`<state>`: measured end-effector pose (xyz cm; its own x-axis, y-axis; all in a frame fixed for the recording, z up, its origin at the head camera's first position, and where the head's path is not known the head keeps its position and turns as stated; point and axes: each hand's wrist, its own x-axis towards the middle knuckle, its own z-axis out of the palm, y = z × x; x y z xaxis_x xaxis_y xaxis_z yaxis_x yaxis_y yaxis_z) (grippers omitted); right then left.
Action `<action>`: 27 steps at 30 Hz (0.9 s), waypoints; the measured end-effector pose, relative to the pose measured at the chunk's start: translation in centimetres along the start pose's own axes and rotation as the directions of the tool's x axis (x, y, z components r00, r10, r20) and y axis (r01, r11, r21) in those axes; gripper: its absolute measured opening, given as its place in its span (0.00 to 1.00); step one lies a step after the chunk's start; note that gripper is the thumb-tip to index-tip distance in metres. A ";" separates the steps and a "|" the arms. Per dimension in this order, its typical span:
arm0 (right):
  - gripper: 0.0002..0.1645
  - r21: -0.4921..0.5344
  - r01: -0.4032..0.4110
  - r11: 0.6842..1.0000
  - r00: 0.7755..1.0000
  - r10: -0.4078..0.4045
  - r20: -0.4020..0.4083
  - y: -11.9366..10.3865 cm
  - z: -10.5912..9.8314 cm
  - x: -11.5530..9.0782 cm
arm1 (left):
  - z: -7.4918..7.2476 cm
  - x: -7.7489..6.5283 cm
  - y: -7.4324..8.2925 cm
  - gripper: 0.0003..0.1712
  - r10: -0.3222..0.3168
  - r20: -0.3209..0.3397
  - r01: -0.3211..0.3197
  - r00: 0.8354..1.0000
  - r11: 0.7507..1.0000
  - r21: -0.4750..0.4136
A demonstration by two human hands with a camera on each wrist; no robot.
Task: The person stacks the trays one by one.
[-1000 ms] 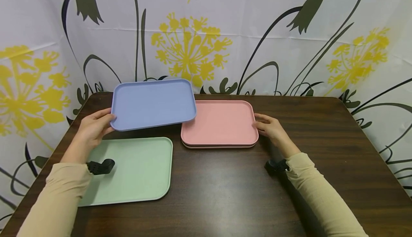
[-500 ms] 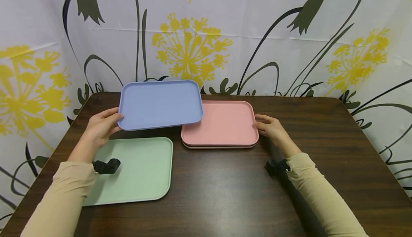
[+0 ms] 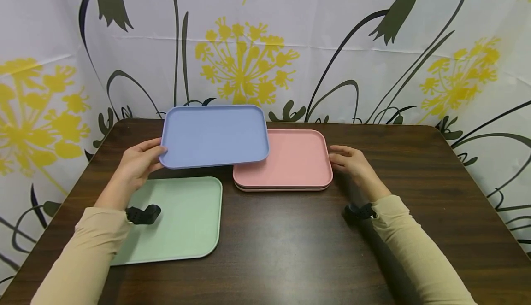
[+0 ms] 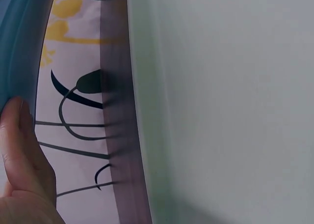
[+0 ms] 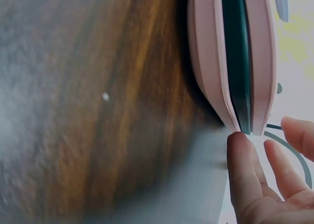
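My left hand (image 3: 140, 163) pinches the left end of a blue tray (image 3: 213, 137), thumb at the rim. The tray is raised and slightly tilted, its right end overlapping a pink tray (image 3: 296, 160) in the head view. That pink tray tops a stack; from the right wrist, a dark green tray (image 5: 238, 62) shows between it and a lower pink tray (image 5: 206, 52). Beside the stack's right side is my right hand (image 3: 352, 163), its fingers loosely extended. One fingertip meets the stack's edge in the right wrist view, while the thumb stands away from it.
A larger light green tray (image 3: 182, 222) lies flat at the left, under my left forearm. Everything rests on a dark wooden table (image 3: 282, 245). A flower-patterned cloth (image 3: 327, 28) hangs behind the table's far edge.
My left hand has carried the blue tray rightward, so it overlaps more of the pink stack. My right hand has shifted very slightly, its thumb now off the rim.
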<state>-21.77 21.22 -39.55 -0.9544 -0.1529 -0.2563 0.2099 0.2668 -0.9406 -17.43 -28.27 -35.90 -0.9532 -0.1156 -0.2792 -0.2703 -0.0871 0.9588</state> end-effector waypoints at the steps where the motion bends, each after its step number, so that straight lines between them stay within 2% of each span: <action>1: 0.30 -0.003 0.001 1.000 1.000 -0.001 -0.003 -0.1 -0.1 0.0 | 0.1 0.0 0.0 0.30 0.000 0.001 0.000 1.000 1.000 0.006; 7: 0.31 0.009 -0.011 1.000 1.000 0.011 -0.023 -0.9 -0.5 -0.1 | 0.7 0.0 0.1 0.17 0.004 0.022 -0.004 1.000 1.000 -0.005; 10: 0.31 0.021 -0.005 1.000 1.000 0.005 -0.028 -1.4 -0.6 -0.3 | 1.1 0.0 0.1 0.14 0.009 0.036 -0.009 0.999 1.000 -0.019; 19: 0.31 0.057 0.025 0.998 1.000 -0.024 -0.012 -2.3 -0.7 -0.2 | 2.9 0.0 0.2 0.31 0.007 0.075 -0.010 0.997 0.999 0.035; 27: 0.30 0.074 0.061 0.995 0.998 -0.062 0.006 -2.5 0.3 -0.3 | 4.4 -0.2 0.0 0.32 -0.020 0.088 0.012 0.996 0.996 0.084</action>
<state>-21.99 20.31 -37.16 -0.9642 -0.1752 -0.1990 0.1660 0.1862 -0.9684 -17.80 -23.89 -35.61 -0.9559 -0.0264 -0.2926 -0.2926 -0.0050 0.9562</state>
